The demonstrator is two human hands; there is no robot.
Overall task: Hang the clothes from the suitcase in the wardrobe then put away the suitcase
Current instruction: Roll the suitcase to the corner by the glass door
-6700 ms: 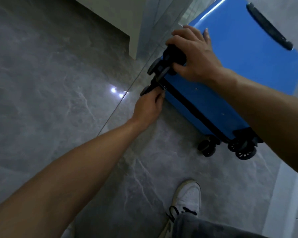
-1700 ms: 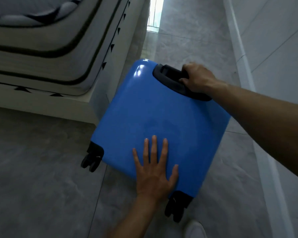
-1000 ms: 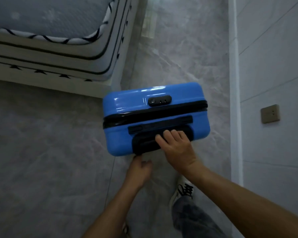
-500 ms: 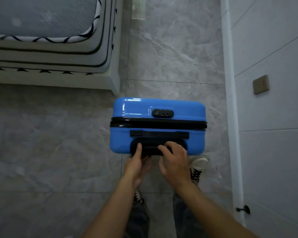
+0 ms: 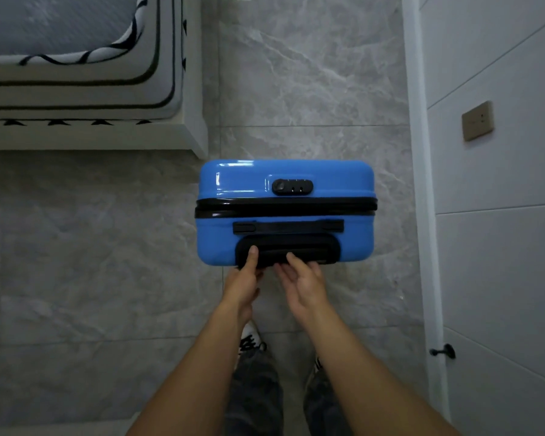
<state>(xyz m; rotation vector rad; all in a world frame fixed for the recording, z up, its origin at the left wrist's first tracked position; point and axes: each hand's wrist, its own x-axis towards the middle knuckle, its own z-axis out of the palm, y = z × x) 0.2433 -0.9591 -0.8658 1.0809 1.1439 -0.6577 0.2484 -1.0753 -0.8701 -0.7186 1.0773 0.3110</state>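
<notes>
Grey marble-look tiled floor (image 5: 312, 73), seen from above, with a blue suitcase (image 5: 283, 174) standing upright at its centre.

A mattress on a pale bed frame (image 5: 195, 133) fills the far left; a white wall with a beige socket plate (image 5: 477, 121) runs down the right. Compared with half a second ago, both hands have slipped back from the black telescopic handle housing (image 5: 288, 250): the left hand (image 5: 241, 286) now rests only its thumb on the housing's left end, and the right hand (image 5: 306, 284) is open, fingertips just touching the near edge, gripping nothing. The suitcase sits between bed and wall, zipped shut, glossy blue hard shell with a black zip band, a flat black carry handle (image 5: 288, 227) and a combination lock (image 5: 292, 186). No readable brand or writing shows. White shoes (image 5: 249, 339) and dark trousers appear below.
</notes>
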